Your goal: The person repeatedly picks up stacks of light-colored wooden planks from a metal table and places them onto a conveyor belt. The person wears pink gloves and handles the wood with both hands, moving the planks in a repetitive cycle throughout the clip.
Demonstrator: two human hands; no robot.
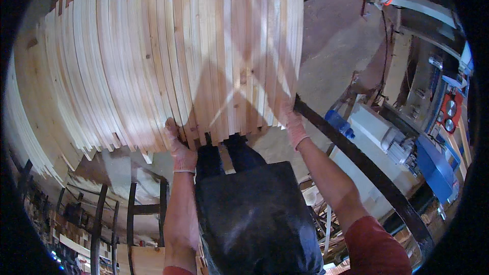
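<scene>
Long pale wooden strips (153, 56) lie side by side in a wide row, their near ends uneven. My left hand (180, 148), in a pinkish-white work glove, grips the near ends of strips around the middle of the row. Its fingers reach over the wood and the thumb stays at the ends. My right hand (293, 126), gloved alike, is closed against the row's near right corner, on the outermost strips. Its fingertips are hard to make out against the wood. Between my forearms hangs a dark apron (249, 219).
Dark metal bars (356, 158) run along the right side, beyond my right hand. A machine with a grey motor (399, 145) and a blue guard (435, 168) stands at the right. At the lower left is a dark metal frame (132, 214) with stacked wood behind it.
</scene>
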